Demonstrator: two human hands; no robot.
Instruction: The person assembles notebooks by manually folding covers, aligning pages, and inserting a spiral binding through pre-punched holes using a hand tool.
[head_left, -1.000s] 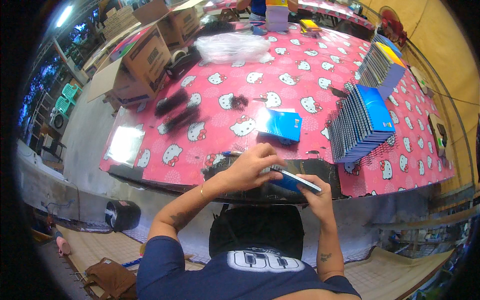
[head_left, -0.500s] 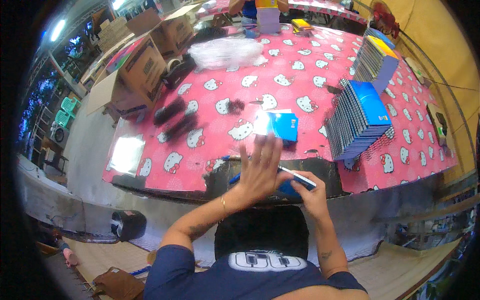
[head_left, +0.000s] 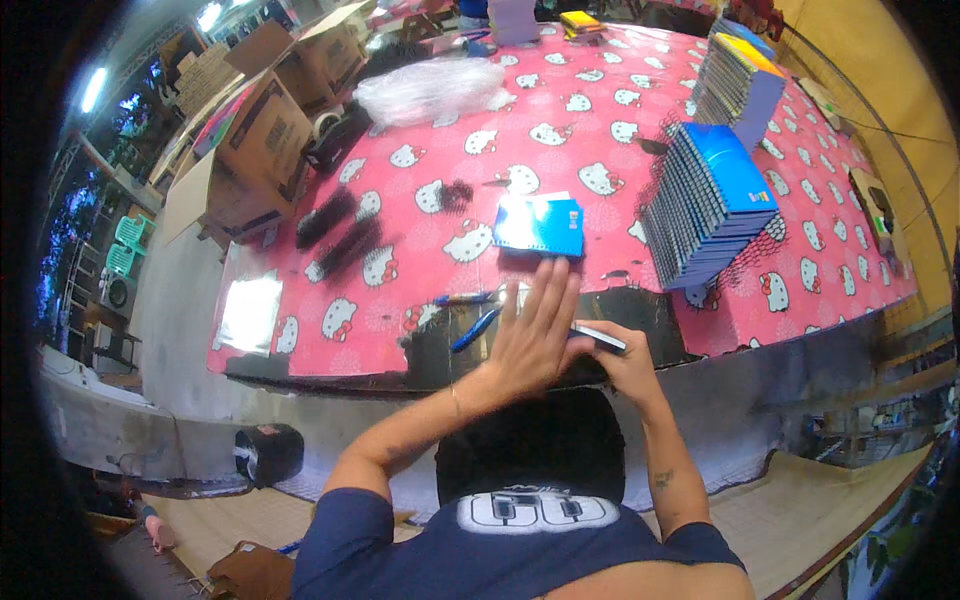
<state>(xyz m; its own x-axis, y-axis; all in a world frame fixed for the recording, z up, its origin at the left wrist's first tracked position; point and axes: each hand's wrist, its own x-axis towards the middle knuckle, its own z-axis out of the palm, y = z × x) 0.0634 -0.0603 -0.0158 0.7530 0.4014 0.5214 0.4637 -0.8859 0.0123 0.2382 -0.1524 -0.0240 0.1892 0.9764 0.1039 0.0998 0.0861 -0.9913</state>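
Pinched by its end between the thumb and bent fingers of the right hand (head_left: 630, 362), as far as can be seen, the notebook (head_left: 604, 338) is held just over the table's near edge, pale page edge up, while the left hand (head_left: 533, 330) lies flattened beside it, fingers straight and nearly together, gripping nothing visible; whether its palm or thumb presses the notebook cannot be told. How much of this notebook's spine is bound is hidden too, so it looks part-way at best. Near the left hand lie a blue pen (head_left: 475, 331) and a second pen (head_left: 463, 299) on the table (head_left: 440, 270). Just beyond the fingertips, a blue set (head_left: 540, 226) shows a holed edge with no coil evident, so it seems still to be done, and dark coils (head_left: 348, 248) lie farther left, apparently unused. At right, the blue stack (head_left: 742, 185) with wire along its spines looks finished, as does the yellow-topped stack (head_left: 748, 62) behind it. Compared with half a second ago, the left fingers have drawn closer together and the blue pen is uncovered; a second ago they were curled at the notebook. Blue set and stacks keep their places.
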